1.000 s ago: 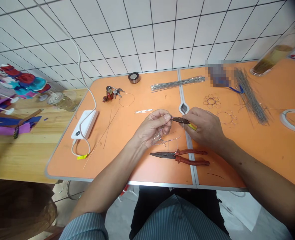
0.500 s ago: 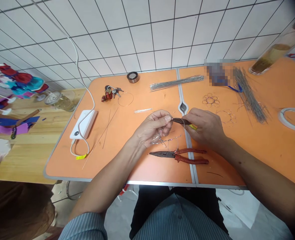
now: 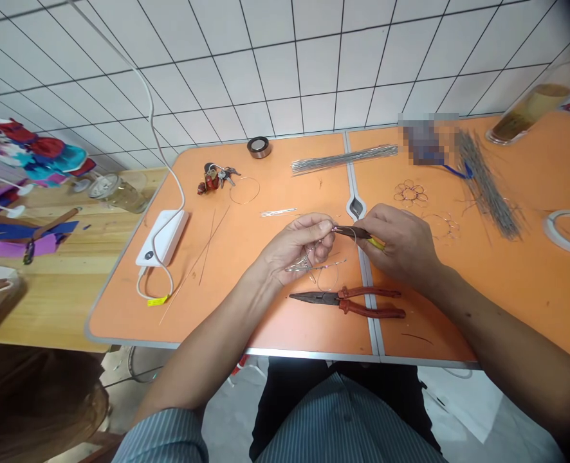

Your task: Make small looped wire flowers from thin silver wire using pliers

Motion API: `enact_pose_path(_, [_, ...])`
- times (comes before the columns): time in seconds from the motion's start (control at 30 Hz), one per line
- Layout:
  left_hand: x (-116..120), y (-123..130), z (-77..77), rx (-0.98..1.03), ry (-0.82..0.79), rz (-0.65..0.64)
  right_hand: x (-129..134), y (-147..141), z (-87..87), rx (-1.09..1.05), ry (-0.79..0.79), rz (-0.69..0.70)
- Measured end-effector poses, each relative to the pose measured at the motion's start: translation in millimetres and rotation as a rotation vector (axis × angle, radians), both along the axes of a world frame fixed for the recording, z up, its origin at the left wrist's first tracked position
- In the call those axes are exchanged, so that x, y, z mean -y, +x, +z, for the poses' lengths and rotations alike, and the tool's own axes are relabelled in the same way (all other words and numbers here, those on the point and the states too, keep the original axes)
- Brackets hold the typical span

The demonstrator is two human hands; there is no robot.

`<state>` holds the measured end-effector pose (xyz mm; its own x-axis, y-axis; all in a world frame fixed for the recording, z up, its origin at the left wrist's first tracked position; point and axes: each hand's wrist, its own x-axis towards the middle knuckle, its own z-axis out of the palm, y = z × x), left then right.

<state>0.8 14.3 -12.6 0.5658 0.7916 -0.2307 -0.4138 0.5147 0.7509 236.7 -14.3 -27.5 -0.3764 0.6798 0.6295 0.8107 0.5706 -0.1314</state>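
Observation:
Bent wire loops (image 3: 304, 262) hang from my left hand (image 3: 298, 247), whose thumb and fingers pinch the wire near the middle of the orange table. My right hand (image 3: 401, 239) is closed round small pliers with yellow on the handle (image 3: 352, 232); their dark jaws point left and meet the wire at my left fingertips. Just below both hands, long-nose pliers with red handles (image 3: 345, 300) lie on the table. Flower-shaped wire pieces (image 3: 411, 192) rest beyond my right hand. Short silvery sticks (image 3: 278, 212) lie above my left hand.
Behind the hands are a wire bundle (image 3: 343, 159), a tape roll (image 3: 258, 147) and keys (image 3: 217, 177). A white power bank (image 3: 163, 238) with a cable sits left. At the right are another wire bundle (image 3: 488, 186) and a white ring (image 3: 569, 233). Another person's head and hand show lower left.
The wire loops under my left hand have tilted and shifted slightly. A person's hand has appeared at the left edge. The view has moved slightly; both grips look the same.

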Motion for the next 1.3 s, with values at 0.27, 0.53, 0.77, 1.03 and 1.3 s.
enact_pose_path(0.27, [-0.3, 0.9, -0.9, 0.053, -0.021, -0.042, 1.6, 0.8, 1.6, 0.057, 0.045, -0.008])
enact_pose_path(0.53, [1.7, 0.6, 1.7, 0.060, -0.050, -0.068, 1.0, -1.0, 2.8, 0.081, 0.077, 0.000])
enact_pose_path(0.77, [1.2, 0.8, 3.4, 0.061, -0.061, -0.058, 0.5, -2.8, 1.0, 0.057, 0.038, 0.000])
enact_pose_path(1.03, [1.8, 0.5, 7.3, -0.023, 0.015, 0.013, 1.4, -3.1, 0.8, 0.027, -0.039, 0.010])
enact_pose_path(1.3, [1.8, -1.4, 7.0, -0.085, 0.090, 0.045, 3.6, -3.8, 1.8, 0.045, -0.057, -0.027])
